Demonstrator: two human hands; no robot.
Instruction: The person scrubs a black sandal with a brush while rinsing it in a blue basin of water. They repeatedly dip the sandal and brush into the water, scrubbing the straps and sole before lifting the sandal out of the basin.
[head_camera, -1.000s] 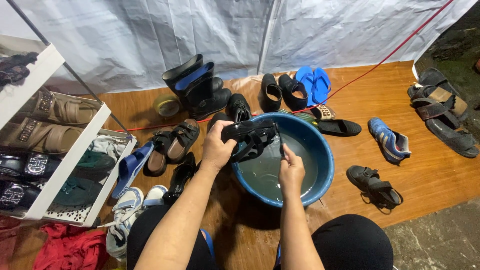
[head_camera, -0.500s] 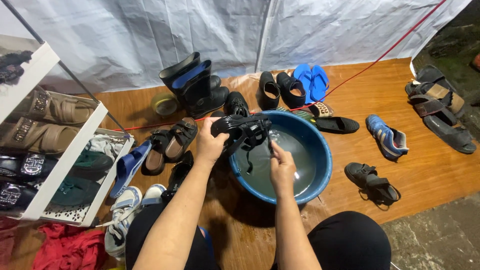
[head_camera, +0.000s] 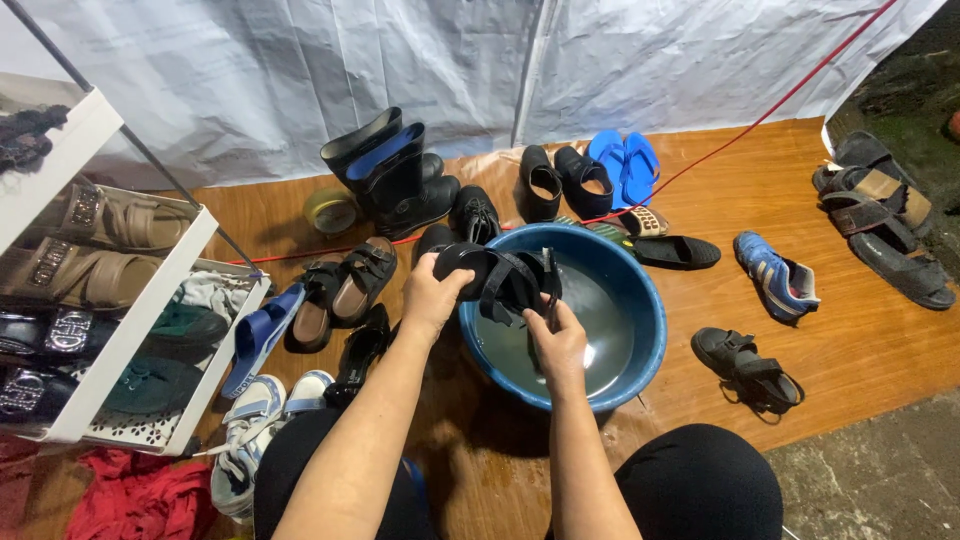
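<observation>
Shoe rack (head_camera: 150, 330): left of the basin; its shelves hold sandals and dark shoes.
Left hand (head_camera: 432, 292): your fingers are clamped on the heel of the black sandal (head_camera: 500, 275).
Black sandal: held over the basin's near-left rim.
Right hand (head_camera: 560, 345): fingers curled around something thin at the sandal's straps; what it is, I cannot tell.
Blue basin (head_camera: 640, 300): holds shallow murky water.
Risk: a wet sandal may slip, splashing the wooden floor (head_camera: 860, 330).

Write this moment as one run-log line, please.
left hand: holds black sandal | right hand: on sandal strap | below: blue basin with water
</observation>
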